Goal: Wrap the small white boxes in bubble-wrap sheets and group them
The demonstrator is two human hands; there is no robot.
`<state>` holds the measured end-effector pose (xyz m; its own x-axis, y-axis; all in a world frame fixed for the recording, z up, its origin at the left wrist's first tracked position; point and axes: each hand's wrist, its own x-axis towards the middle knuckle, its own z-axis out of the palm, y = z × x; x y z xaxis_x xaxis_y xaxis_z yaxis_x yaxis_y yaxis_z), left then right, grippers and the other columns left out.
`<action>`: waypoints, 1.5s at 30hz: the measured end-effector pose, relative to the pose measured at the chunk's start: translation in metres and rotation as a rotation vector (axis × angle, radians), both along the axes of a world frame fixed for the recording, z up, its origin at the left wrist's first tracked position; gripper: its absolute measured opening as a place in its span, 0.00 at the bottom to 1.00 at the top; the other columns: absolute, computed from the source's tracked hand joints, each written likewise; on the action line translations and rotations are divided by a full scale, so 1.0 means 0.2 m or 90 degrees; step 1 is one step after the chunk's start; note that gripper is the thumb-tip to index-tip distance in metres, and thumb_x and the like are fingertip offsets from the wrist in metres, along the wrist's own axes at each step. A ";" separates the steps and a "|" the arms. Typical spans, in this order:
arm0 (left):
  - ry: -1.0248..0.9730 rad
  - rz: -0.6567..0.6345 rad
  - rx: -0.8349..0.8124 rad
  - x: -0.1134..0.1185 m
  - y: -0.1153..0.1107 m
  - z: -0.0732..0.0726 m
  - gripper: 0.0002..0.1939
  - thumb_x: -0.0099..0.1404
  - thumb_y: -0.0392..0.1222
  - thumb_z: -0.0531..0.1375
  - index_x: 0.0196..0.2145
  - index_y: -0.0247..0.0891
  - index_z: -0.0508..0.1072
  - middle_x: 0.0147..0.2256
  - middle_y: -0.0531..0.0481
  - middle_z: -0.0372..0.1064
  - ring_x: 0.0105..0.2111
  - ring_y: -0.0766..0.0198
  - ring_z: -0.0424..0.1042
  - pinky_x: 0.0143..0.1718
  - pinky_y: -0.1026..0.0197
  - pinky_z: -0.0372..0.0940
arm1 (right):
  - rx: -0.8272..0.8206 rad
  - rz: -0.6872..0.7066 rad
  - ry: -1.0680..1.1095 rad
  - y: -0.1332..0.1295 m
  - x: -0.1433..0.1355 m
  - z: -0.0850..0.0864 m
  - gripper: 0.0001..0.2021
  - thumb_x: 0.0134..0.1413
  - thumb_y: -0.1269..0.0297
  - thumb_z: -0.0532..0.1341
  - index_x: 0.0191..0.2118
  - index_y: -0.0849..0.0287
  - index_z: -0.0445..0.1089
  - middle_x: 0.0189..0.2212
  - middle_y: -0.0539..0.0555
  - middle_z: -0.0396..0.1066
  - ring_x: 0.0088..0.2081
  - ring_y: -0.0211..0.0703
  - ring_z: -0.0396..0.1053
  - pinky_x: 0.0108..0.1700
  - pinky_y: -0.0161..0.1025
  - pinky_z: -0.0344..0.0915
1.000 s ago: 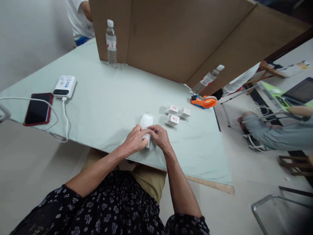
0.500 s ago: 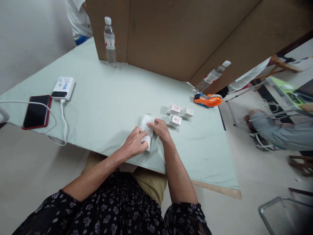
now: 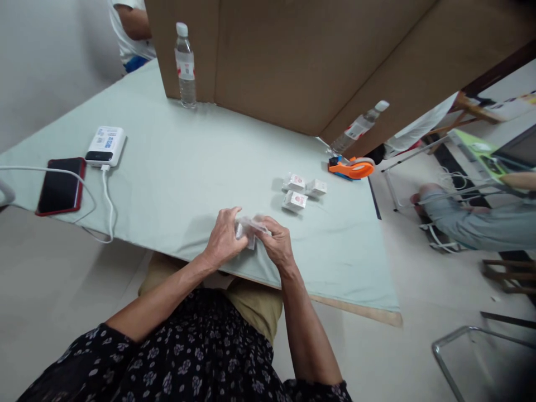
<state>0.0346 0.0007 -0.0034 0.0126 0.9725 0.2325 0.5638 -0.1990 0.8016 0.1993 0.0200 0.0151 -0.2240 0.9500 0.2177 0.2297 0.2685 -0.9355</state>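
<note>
Near the table's front edge, a small piece of bubble wrap [image 3: 250, 225] is bunched and folded between my hands, raised partly off the cloth. My left hand [image 3: 225, 237] curls round its left side, thumb and fingers against it. With thumb and fingers closed, my right hand [image 3: 275, 241] pinches the folded right side. Whether something lies inside the wrap is hidden. Just beyond my right hand stand three small white boxes with clear wrapping: one in front [image 3: 295, 201], one behind it [image 3: 293, 181] and one to the right [image 3: 317, 187].
An orange tape dispenser [image 3: 354, 167] lies at the right, beside a leaning water bottle [image 3: 360, 127]. Another bottle [image 3: 185, 67] stands against the tall cardboard panel [image 3: 276, 67]. A power bank [image 3: 105, 146], white cable [image 3: 109, 204] and phone [image 3: 61, 187] occupy the left. Other people sit beyond the table.
The bubble wrap lay flat and long under my hands; now its far end is folded over toward me and lifted. My right hand has moved nearer, and my left fingers have curled round it.
</note>
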 end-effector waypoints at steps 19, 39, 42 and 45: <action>-0.009 -0.251 -0.100 -0.19 0.08 0.02 0.21 0.55 0.37 0.59 0.49 0.36 0.72 0.61 0.36 0.61 0.64 0.49 0.59 0.66 0.44 0.54 | 0.187 0.018 -0.251 -0.07 0.00 -0.11 0.17 0.52 0.71 0.59 0.48 0.53 0.73 0.48 0.58 0.73 0.52 0.51 0.68 0.56 0.51 0.65; -0.372 -0.215 -0.331 -0.15 0.23 0.00 0.44 0.55 0.44 0.63 0.66 0.27 0.55 0.52 0.34 0.70 0.51 0.53 0.72 0.53 0.52 0.66 | -0.185 -0.010 -0.038 0.20 -0.02 -0.07 0.17 0.51 0.48 0.60 0.31 0.58 0.73 0.25 0.48 0.67 0.28 0.38 0.61 0.29 0.34 0.59; -0.363 -0.209 -0.328 -0.14 0.24 0.00 0.43 0.56 0.44 0.63 0.65 0.27 0.57 0.52 0.34 0.71 0.50 0.53 0.73 0.53 0.52 0.66 | -0.208 -0.019 -0.002 0.25 -0.03 -0.07 0.17 0.48 0.47 0.61 0.31 0.58 0.73 0.25 0.48 0.68 0.28 0.38 0.62 0.30 0.34 0.59; -0.362 -0.202 -0.326 -0.14 0.25 -0.01 0.42 0.56 0.45 0.63 0.65 0.27 0.58 0.52 0.34 0.71 0.50 0.53 0.73 0.52 0.52 0.66 | -0.232 -0.037 0.036 0.31 -0.06 -0.07 0.18 0.43 0.47 0.64 0.30 0.59 0.72 0.24 0.47 0.67 0.27 0.37 0.61 0.29 0.34 0.59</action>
<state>0.0074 0.0505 -0.0047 0.3178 0.9301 -0.1841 0.0231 0.1865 0.9822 0.1868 0.0810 0.0006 -0.1648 0.9782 -0.1262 0.1800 -0.0960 -0.9790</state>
